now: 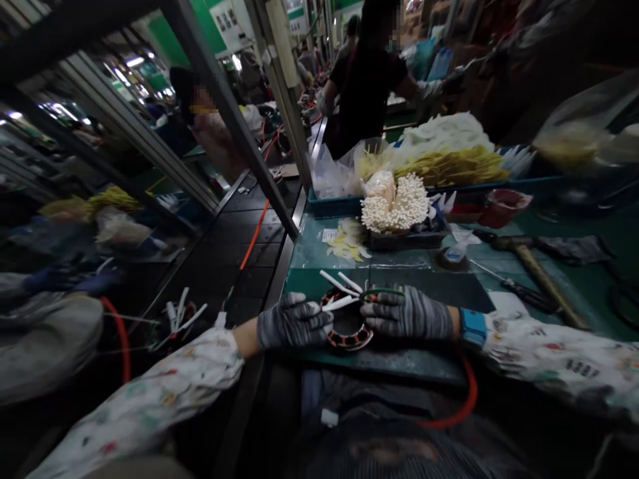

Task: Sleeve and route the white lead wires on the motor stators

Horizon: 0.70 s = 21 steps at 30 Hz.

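Observation:
A ring-shaped motor stator with dark and copper-red windings lies at the near edge of the green bench, between my two gloved hands. Several white insulating sleeves stick out from its upper side, and a green wire curves over its right top. My left hand, in a grey striped glove, closes on the ring's left side near the sleeves. On the right rim, my right hand grips the ring with its fingers bent; its fingertips are partly hidden behind the windings.
Behind the stator stands a black box of thin white tubes, beside yellow slips. A blue tray holds yellow and white pieces. A hammer and screwdriver lie right. A conveyor runs left; another person stands beyond.

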Each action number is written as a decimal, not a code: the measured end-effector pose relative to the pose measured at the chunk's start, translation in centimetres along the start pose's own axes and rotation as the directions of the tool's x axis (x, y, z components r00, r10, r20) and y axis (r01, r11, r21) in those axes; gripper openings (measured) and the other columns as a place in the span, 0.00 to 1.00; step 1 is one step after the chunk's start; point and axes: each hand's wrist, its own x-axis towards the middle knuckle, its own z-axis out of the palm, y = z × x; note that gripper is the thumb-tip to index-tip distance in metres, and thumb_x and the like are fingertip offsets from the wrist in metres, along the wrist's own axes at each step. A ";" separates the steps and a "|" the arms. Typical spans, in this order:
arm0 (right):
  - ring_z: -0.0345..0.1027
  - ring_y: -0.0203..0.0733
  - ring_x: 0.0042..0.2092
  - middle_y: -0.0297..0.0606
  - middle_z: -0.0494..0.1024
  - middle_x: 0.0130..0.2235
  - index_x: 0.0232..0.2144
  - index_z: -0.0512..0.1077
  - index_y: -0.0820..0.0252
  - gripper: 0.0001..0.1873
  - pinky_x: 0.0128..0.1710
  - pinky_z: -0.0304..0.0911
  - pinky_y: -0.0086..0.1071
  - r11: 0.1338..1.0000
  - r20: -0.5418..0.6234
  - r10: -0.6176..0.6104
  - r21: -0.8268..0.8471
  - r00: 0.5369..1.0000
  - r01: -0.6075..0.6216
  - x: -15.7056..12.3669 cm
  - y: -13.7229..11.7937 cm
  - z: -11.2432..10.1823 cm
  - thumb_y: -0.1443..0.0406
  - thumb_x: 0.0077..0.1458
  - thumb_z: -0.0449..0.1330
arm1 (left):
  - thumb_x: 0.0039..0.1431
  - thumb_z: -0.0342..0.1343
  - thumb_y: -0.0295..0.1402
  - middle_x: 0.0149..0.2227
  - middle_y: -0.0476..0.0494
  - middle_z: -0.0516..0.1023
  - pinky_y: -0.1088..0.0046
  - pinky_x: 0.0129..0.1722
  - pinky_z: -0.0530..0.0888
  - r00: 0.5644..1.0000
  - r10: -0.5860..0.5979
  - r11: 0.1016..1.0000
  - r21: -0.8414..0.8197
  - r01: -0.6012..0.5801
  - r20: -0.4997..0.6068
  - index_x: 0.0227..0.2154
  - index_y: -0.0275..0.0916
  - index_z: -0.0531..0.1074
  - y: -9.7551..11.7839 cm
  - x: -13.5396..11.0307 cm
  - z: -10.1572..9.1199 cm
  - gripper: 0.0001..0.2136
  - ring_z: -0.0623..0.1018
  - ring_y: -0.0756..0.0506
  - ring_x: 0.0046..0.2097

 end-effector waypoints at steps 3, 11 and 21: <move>0.75 0.38 0.58 0.36 0.83 0.59 0.56 0.75 0.52 0.18 0.57 0.72 0.38 1.000 -0.082 0.002 -0.002 0.997 -0.003 -1.2 -1.1 0.1 0.72 0.71 0.55 | 0.69 0.62 0.47 0.55 0.67 0.85 0.65 0.63 0.65 1.000 0.003 0.991 -0.135 -0.001 0.013 0.48 0.69 0.78 0.3 2.5 -1.7 0.08 0.79 0.49 0.51; 0.81 0.43 0.45 0.36 0.87 0.47 0.59 0.73 0.45 0.22 0.46 0.77 0.39 0.895 -0.393 0.441 0.123 0.807 -0.429 -3.3 -5.6 -3.5 0.72 0.68 0.59 | 0.60 0.69 0.48 0.42 0.45 0.85 0.51 0.62 0.68 0.797 -0.595 0.777 -0.330 0.536 -0.106 0.44 0.44 0.81 2.3 11.6 -5.3 0.16 0.81 0.38 0.49; 0.82 0.51 0.50 0.43 0.85 0.50 0.57 0.76 0.52 0.18 0.51 0.78 0.47 0.621 -0.222 0.782 0.343 0.582 -0.704 -2.5 -4.1 -4.3 0.59 0.67 0.62 | 0.74 0.56 0.42 0.45 0.45 0.86 0.66 0.52 0.76 0.762 -0.637 0.727 -0.237 0.644 0.117 0.57 0.45 0.77 -0.5 16.2 -4.5 0.15 0.83 0.42 0.48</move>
